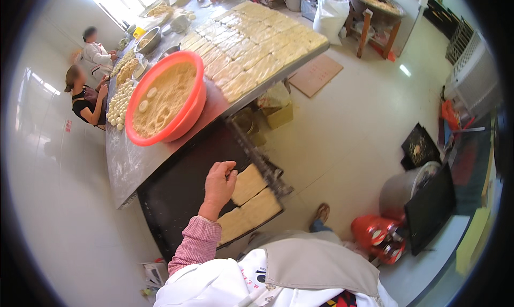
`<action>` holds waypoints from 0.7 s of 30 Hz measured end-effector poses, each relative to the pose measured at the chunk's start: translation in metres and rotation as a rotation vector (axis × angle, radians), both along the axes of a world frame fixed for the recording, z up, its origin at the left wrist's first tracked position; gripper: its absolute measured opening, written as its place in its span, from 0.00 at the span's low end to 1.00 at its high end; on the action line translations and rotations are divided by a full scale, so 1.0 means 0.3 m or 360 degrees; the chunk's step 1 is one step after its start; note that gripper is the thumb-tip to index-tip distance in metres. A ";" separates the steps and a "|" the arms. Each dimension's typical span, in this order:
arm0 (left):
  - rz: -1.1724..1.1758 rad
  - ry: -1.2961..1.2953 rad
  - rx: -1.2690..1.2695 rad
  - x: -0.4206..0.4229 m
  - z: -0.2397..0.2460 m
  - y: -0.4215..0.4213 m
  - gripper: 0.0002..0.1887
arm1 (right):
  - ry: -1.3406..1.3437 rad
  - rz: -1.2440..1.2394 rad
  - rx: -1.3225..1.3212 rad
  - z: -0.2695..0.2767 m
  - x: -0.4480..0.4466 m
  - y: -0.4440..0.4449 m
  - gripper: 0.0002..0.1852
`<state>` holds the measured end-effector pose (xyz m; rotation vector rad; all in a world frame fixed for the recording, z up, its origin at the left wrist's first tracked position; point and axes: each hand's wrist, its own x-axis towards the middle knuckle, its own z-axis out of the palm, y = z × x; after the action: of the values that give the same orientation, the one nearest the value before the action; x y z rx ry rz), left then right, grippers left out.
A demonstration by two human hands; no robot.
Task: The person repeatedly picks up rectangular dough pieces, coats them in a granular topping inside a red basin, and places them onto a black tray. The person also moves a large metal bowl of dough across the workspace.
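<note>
My left hand (pixel 221 181), in a pink checked sleeve, hovers over a black baking tray (pixel 176 190) with its fingers curled and nothing visible between finger and thumb. Just right of it, flat rectangular dough pieces (pixel 251 214) lie along the tray's near right side. The right hand is out of view. Beyond the tray, a red plastic basin (pixel 200 106) of pale yellow crumbly powder stands on the metal table (pixel 132 158), with two small round pale pieces (pixel 143 106) on the powder. Rows of flat dough slabs (pixel 257 46) cover the table's far right part.
Small dough balls (pixel 118 106) and a metal bowl (pixel 148 40) are left of the slabs. Two people (pixel 90 98) stand at the table's left side; another person's hands work at its far end. A cardboard sheet (pixel 316 74) and metal drum (pixel 401 190) are on the floor at right.
</note>
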<state>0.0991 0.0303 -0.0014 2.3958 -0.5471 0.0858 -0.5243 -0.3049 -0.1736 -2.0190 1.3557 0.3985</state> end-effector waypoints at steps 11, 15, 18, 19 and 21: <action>0.0322 -0.0053 -0.0098 0.129 0.056 -0.419 0.12 | -0.0047 0.0509 -0.0369 0.133 0.327 -0.950 0.08; 0.0559 0.0094 -0.0240 0.210 0.047 -0.440 0.12 | -0.0169 0.0285 0.0039 0.300 0.778 -1.083 0.10; 0.0708 0.0113 -0.0411 0.284 0.027 -0.458 0.12 | -0.0299 0.0670 -0.0041 0.331 1.032 -1.191 0.11; 0.0748 0.0141 -0.0484 0.315 0.022 -0.474 0.12 | -0.0333 0.0739 -0.0044 0.335 1.107 -1.230 0.11; 0.0813 0.0221 -0.0625 0.372 0.008 -0.517 0.12 | -0.0315 0.0707 0.0017 0.324 1.175 -1.291 0.11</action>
<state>0.2106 -0.1248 0.0012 2.0773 0.1475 0.2245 -0.1720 -0.6923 -0.0764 -2.2790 0.7799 0.3848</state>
